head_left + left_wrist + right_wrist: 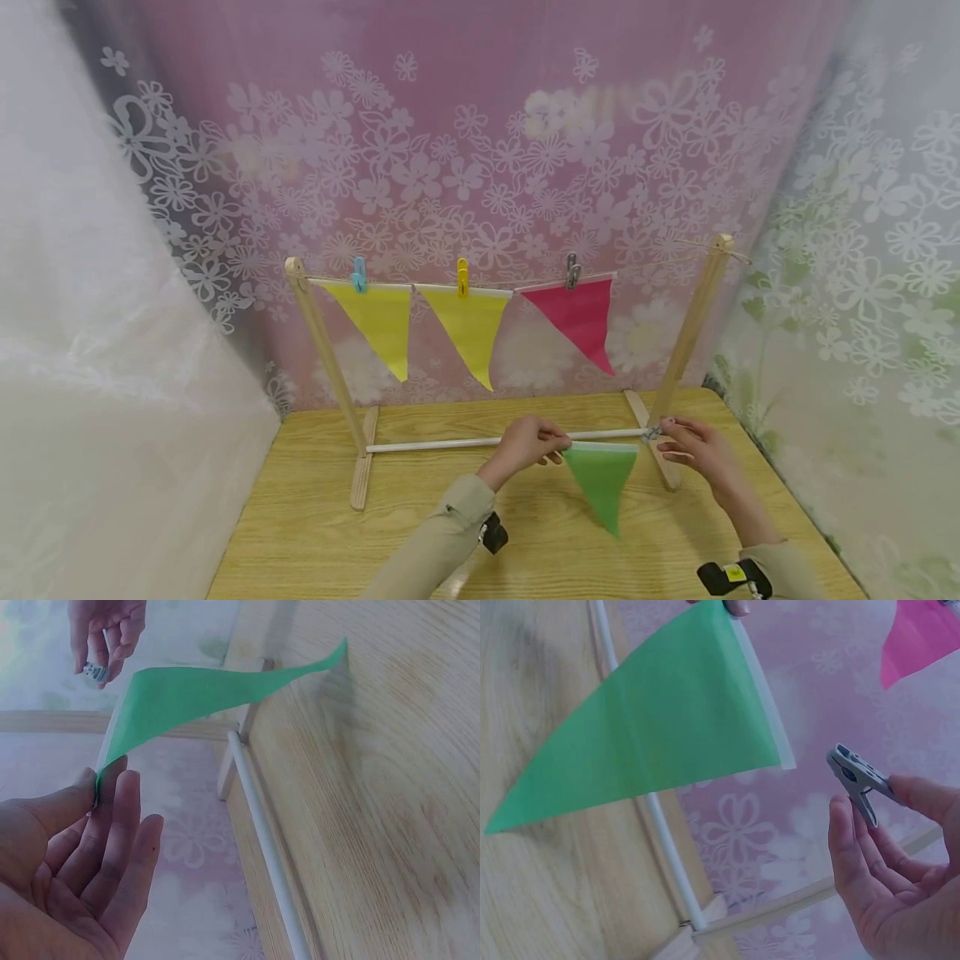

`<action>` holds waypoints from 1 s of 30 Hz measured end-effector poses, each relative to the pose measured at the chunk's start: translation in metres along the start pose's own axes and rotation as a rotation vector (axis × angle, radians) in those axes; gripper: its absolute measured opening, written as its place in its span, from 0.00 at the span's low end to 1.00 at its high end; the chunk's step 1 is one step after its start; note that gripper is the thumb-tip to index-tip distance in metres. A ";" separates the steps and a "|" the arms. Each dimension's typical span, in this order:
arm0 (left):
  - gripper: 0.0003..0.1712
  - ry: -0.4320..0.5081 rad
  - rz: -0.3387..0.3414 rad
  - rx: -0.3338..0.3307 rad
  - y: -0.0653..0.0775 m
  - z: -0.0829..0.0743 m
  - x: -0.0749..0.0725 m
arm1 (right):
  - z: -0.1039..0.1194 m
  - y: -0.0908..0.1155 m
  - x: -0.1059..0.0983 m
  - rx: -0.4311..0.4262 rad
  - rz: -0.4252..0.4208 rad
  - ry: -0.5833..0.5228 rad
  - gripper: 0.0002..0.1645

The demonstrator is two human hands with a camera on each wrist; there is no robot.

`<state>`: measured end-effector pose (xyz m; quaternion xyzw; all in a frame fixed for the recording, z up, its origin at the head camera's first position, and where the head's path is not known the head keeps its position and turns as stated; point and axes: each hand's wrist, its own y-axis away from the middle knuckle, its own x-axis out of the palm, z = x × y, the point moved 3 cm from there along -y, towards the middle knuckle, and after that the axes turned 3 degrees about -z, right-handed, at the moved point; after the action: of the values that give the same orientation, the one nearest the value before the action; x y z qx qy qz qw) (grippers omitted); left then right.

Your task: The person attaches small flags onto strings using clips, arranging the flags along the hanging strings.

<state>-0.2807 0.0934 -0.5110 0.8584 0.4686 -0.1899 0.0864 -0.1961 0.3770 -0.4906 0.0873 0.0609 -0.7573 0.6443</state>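
My left hand (528,446) pinches one top corner of a green triangular pennant (602,479) between thumb and fingers. The pennant hangs point down, with a white strip along its upper edge. To its right, my right hand (701,454) holds a grey clothespin (859,780) by its handles, between thumb and fingertips. In the right wrist view the clothespin is apart from the pennant's free corner. Behind, two yellow pennants (381,325) and a pink pennant (577,317) hang from a string (652,265), held by a blue clothespin (359,275), a yellow clothespin (462,277) and a grey one (573,272).
The string runs between two wooden posts (322,350) on flat feet, joined low down by a white rod (435,445). This frame stands on a wood-grain table (300,517). Flower-patterned curtains (480,167) surround it at the back and sides.
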 end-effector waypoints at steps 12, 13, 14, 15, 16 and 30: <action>0.13 0.176 -0.006 -0.072 0.000 -0.028 -0.003 | 0.033 -0.001 -0.013 -0.134 0.119 -0.081 0.11; 0.13 0.177 -0.003 -0.071 0.000 -0.031 -0.003 | 0.037 -0.001 -0.014 -0.140 0.122 -0.072 0.11; 0.13 0.182 -0.002 -0.071 -0.001 -0.035 -0.003 | 0.041 -0.001 -0.016 -0.145 0.125 -0.079 0.11; 0.13 0.190 -0.001 -0.072 -0.001 -0.038 -0.004 | 0.044 -0.001 -0.017 -0.152 0.129 -0.077 0.11; 0.13 0.196 0.000 -0.068 -0.002 -0.041 -0.004 | 0.047 0.000 -0.018 -0.158 0.130 -0.079 0.11; 0.12 0.199 -0.047 -0.006 -0.012 -0.074 -0.010 | 0.084 -0.006 -0.039 -0.245 0.122 -0.113 0.18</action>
<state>-0.2778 0.1166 -0.4385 0.8616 0.4953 -0.1042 0.0376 -0.2007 0.3983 -0.4006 -0.0315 0.1110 -0.7074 0.6973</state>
